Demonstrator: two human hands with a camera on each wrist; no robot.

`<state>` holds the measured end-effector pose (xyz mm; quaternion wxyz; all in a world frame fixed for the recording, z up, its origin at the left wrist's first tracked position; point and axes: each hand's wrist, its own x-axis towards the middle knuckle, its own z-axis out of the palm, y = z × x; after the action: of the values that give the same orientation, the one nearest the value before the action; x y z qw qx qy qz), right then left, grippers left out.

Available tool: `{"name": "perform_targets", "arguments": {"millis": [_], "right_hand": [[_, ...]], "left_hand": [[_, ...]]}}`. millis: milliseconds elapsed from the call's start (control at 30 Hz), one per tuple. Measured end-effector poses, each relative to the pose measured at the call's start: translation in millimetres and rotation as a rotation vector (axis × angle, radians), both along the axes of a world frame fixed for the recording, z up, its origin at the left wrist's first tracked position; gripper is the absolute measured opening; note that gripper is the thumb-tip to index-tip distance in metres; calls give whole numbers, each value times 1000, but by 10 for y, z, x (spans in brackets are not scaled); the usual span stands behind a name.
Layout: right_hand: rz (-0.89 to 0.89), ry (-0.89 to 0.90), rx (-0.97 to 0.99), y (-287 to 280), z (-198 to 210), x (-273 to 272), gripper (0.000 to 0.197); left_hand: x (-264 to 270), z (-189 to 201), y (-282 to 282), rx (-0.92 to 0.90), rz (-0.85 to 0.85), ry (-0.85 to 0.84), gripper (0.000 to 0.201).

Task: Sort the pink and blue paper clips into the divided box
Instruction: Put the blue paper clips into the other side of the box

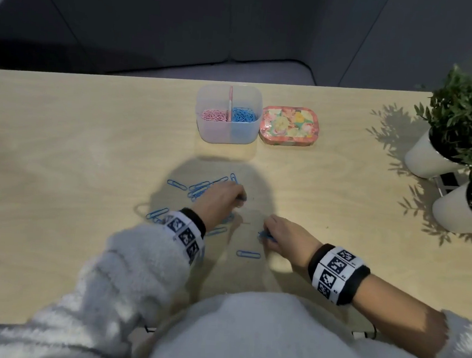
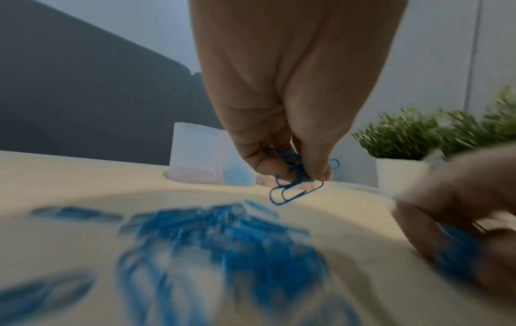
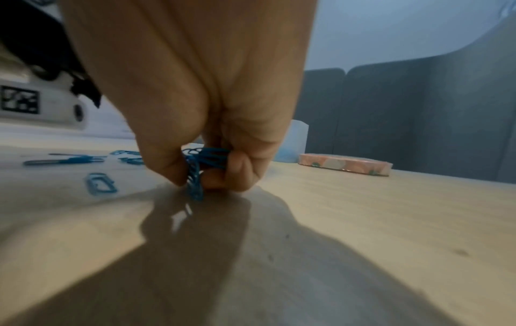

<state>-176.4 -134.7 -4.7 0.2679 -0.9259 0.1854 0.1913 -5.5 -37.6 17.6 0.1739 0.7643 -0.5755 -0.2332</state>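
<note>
A translucent divided box [image 1: 227, 134] stands at the far middle of the wooden table, pink clips [image 1: 214, 114] in its left half and blue clips [image 1: 244, 114] in its right. Loose blue paper clips [image 1: 198, 189] lie scattered in front of me. My left hand [image 1: 222, 200] hovers over them and pinches a small bunch of blue clips [image 2: 293, 176] between thumb and fingers. My right hand [image 1: 284, 236] rests low on the table and grips another bunch of blue clips [image 3: 199, 169]. A single blue clip [image 1: 248, 254] lies between my wrists.
A flowered tin lid [image 1: 289, 127] lies right of the box. Two white pots with green plants [image 1: 457, 145] stand at the table's right edge. Dark grey upholstery [image 1: 156, 31] runs behind the table.
</note>
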Motion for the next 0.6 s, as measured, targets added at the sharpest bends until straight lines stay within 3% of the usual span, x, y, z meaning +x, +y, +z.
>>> {"name": "perform_targets", "arguments": {"millis": [167,267,367,433,500,600], "right_hand": [[-241,-115,191,-257,31,-41,13],[-336,-263,238,-415,151,15,30],[-401,-291,263,-563,282,105,39],[-443,-292,283,-666,354,217,35],[-459,-310,277,-769,439,365,19],[-427,-357,181,-937,617,675,4]], "left_hand": [[529,396,-632,-228,207,127,13],[819,452,-982,-277,368,170,16],[905,426,-1207,-313,498,210,17],[898,394,-1301,-294,551,200,20],[892,369,-1361,-265,571,165,21],[885,361,-1405,-172,496,77,24]]}}
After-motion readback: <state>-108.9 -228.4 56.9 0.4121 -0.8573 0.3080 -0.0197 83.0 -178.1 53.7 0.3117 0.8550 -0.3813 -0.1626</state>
